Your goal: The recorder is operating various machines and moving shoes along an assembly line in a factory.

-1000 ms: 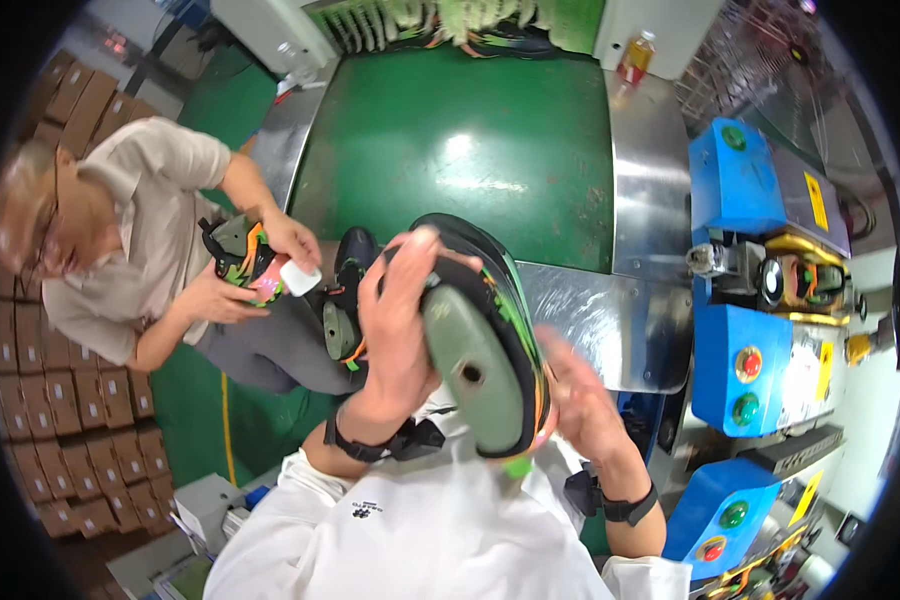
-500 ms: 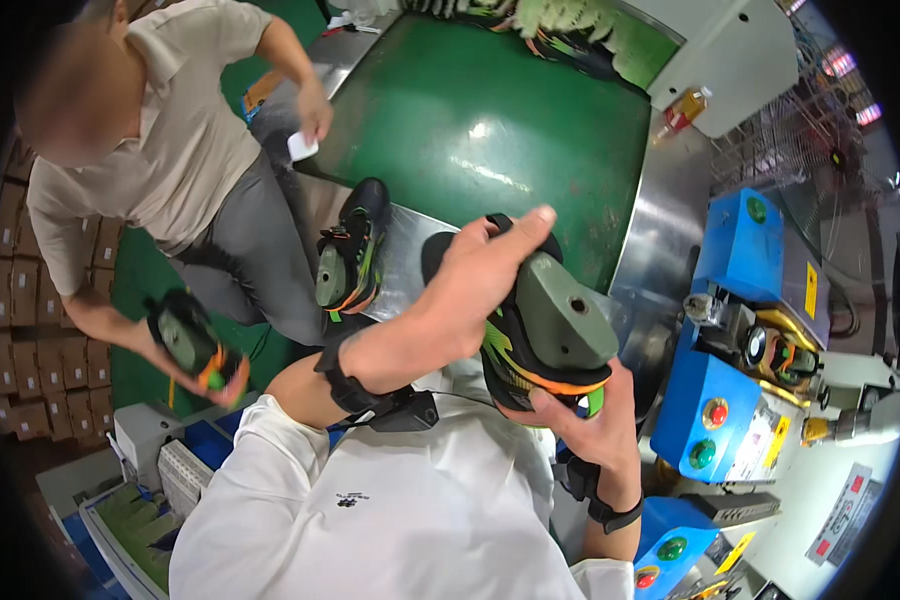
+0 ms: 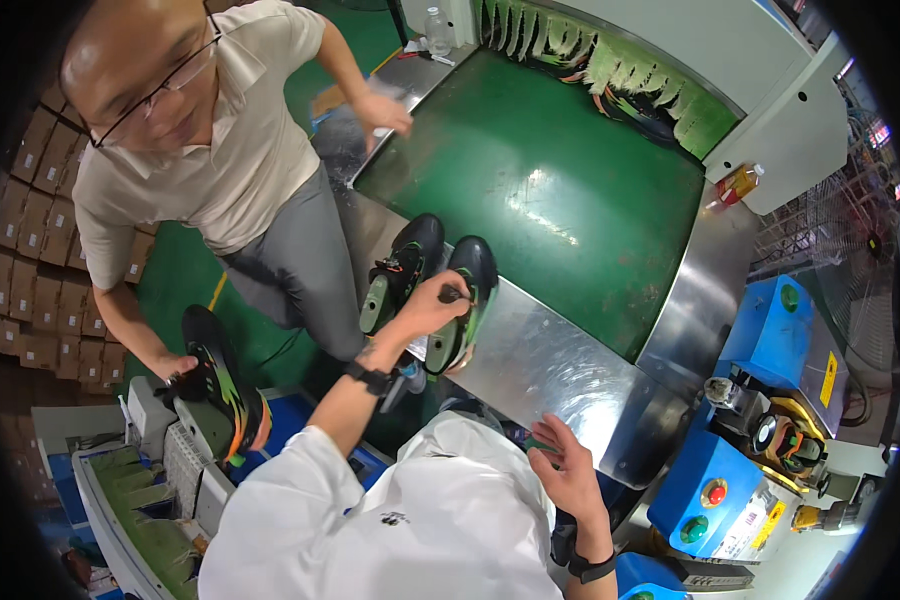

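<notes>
Two black sneakers with orange and green trim stand side by side on the metal ledge, each with a grey-green block in its heel opening. My left hand [image 3: 432, 308] grips the right-hand sneaker [image 3: 478, 264] at its tongue, its fingers closed there. Just left of it stands the other sneaker [image 3: 418, 240]. My right hand [image 3: 570, 475] hovers over the near edge of the ledge, fingers apart and holding nothing. At the left, a co-worker's hand [image 3: 175, 366] holds a similar sneaker [image 3: 220, 375] with a block in it.
A green conveyor belt [image 3: 530, 160] runs beyond the metal ledge [image 3: 530, 345] into a machine with a fringed curtain [image 3: 630, 70]. A blue machine with buttons [image 3: 705, 490] stands at the right. The co-worker [image 3: 260, 130] stands close on the left. A bottle [image 3: 738, 186] lies beside the belt.
The sneaker that I held in both hands has gone down onto the ledge beside the other one. My right hand has let go. The co-worker's free hand no longer shows the white item.
</notes>
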A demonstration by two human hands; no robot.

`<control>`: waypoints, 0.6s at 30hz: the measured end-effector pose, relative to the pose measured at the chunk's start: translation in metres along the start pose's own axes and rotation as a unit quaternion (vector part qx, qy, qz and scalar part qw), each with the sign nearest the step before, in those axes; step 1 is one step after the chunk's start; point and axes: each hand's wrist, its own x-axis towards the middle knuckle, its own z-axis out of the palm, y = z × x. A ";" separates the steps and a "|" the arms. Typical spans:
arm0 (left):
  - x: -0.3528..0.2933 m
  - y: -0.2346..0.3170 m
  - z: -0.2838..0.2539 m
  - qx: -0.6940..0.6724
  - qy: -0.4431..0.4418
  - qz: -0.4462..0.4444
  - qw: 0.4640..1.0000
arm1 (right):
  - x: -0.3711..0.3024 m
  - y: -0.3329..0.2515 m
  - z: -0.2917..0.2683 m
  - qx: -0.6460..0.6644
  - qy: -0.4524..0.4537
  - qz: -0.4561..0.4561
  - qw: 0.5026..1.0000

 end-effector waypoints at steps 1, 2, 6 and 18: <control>-0.008 0.000 0.002 0.133 0.079 0.025 0.988 | 0.001 0.004 0.000 0.007 0.000 0.022 1.000; -0.016 0.000 0.007 0.201 0.107 -0.010 0.974 | 0.002 0.008 0.000 0.007 -0.010 0.006 1.000; -0.048 -0.004 0.048 0.281 0.166 -0.063 0.943 | 0.009 0.012 0.007 0.059 -0.049 -0.001 0.997; -0.048 -0.001 0.005 0.296 0.179 -0.001 0.938 | 0.011 0.022 -0.023 0.063 -0.008 -0.035 0.997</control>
